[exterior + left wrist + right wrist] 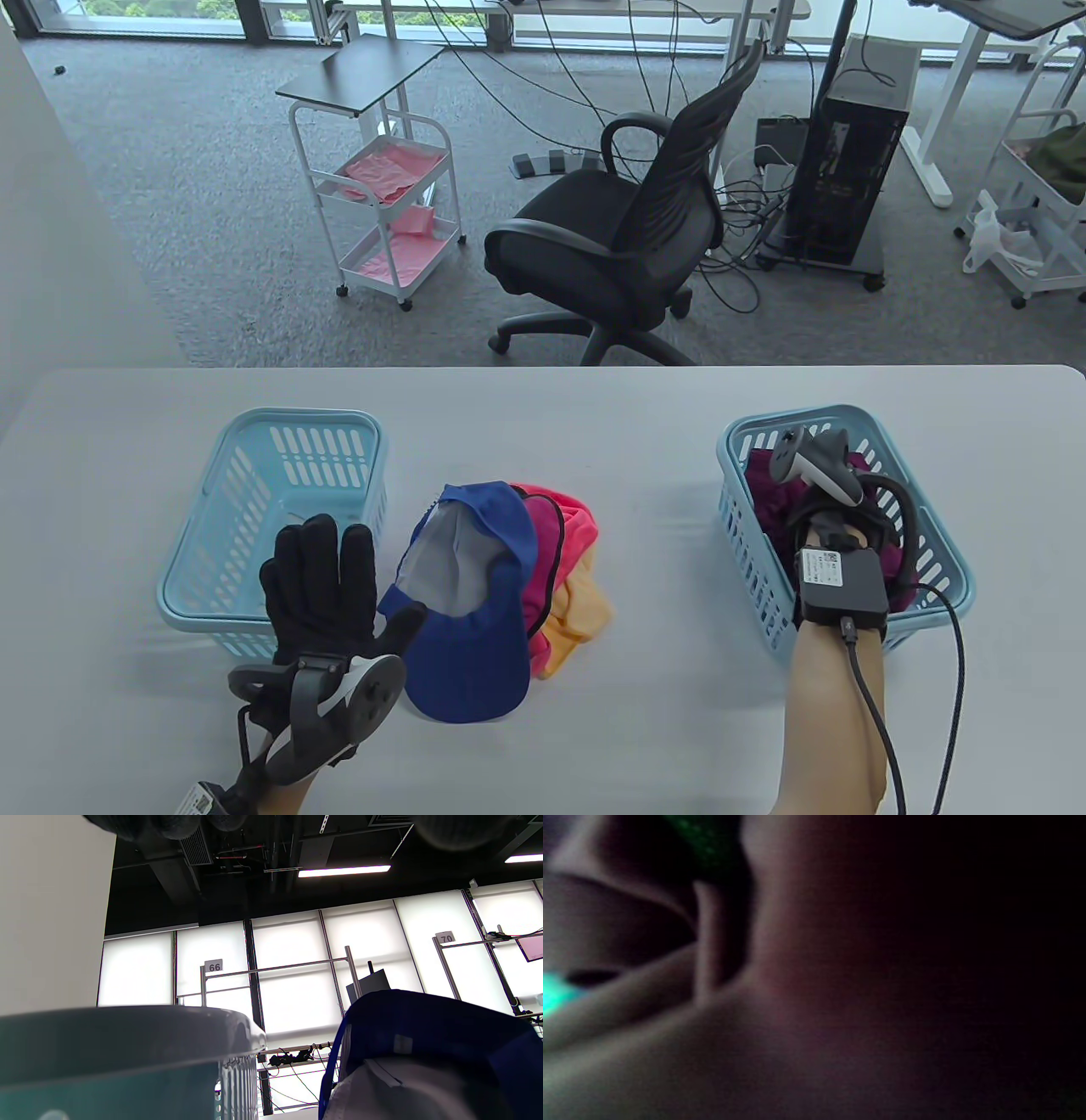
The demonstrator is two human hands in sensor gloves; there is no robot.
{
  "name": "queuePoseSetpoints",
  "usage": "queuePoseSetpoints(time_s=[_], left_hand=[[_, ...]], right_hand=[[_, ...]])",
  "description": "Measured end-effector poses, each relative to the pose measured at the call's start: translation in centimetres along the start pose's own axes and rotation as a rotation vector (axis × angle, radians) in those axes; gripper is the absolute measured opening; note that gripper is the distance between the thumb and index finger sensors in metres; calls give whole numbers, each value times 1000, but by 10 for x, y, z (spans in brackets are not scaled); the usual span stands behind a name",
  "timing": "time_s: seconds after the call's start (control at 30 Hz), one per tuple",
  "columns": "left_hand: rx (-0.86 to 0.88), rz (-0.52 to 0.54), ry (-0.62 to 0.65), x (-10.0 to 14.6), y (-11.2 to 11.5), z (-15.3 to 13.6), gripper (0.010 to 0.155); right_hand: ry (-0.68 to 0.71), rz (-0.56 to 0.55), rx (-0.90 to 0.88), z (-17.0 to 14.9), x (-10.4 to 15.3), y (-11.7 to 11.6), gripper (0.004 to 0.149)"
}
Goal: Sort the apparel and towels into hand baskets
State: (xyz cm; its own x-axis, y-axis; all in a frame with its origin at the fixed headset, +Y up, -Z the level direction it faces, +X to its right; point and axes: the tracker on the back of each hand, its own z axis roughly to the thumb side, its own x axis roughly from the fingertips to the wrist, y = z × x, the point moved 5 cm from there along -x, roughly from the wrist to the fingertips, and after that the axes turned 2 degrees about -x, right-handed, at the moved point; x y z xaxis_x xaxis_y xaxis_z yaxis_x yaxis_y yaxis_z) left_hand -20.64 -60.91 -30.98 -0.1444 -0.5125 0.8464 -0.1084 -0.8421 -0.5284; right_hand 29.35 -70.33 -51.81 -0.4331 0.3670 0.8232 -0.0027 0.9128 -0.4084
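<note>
The left hand hovers flat, fingers spread and holding nothing, over the near right corner of the left basket. Its thumb reaches toward the blue cap, which lies upside down on the surface over a pink and orange heap. The right hand is down in the right basket among magenta cloth; its fingers are hidden, so I cannot tell its grip. The right wrist view is only dark blur.

My left hand is raised, fingers straight and spread. My right hand points down, its fingers hidden from me.
</note>
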Motion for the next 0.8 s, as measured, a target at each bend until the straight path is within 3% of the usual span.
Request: queuePoseSetpoints(time_s=[0.23,0.5,0.8], left_hand=[[2,0,3,0,0,0,97],[1,9,-1,0,-2,-1,97],[12,18,4,1,-3,-2,97]], right_hand=[[3,-37,-83,-13,25,33,81],[24,-164,-105,-21,62,81,81],[113,-346,-191,-1,120,126,74]])
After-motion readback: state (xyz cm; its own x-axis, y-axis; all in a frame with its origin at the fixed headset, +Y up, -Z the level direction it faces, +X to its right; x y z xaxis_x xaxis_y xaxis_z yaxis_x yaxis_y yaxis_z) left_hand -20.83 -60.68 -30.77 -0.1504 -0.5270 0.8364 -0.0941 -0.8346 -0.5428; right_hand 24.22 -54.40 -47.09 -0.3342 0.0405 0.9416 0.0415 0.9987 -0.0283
